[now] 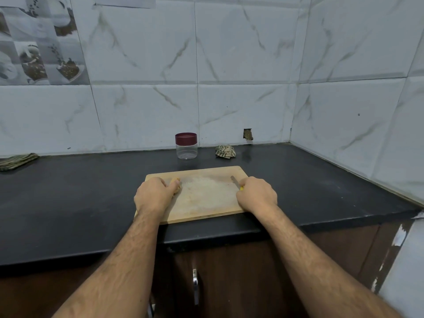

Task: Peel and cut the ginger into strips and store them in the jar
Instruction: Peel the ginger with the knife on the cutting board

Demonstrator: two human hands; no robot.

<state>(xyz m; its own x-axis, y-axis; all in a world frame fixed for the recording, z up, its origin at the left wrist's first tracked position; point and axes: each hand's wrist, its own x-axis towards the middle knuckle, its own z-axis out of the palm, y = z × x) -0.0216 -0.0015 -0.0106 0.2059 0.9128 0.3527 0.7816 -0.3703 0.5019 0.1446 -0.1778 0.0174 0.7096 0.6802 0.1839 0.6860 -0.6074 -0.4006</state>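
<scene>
A wooden cutting board (pixel 206 196) lies on the black counter in front of me. My left hand (pixel 153 193) curls round a yellowish piece of ginger (pixel 177 182) at the board's left end; most of the ginger is hidden under my fingers. My right hand (pixel 257 193) grips a knife (pixel 236 182) with a yellow handle at the board's right end, its blade pointing away and lying low over the wood. A clear jar (pixel 186 149) with a maroon lid on it stands upright behind the board, near the wall.
A crumpled patterned cloth (pixel 225 151) lies right of the jar by the wall. A folded cloth (pixel 17 161) sits at the far left. Tiled walls close the counter (pixel 80 191) at the back and right. Cabinet doors with a metal handle (pixel 195 285) are below.
</scene>
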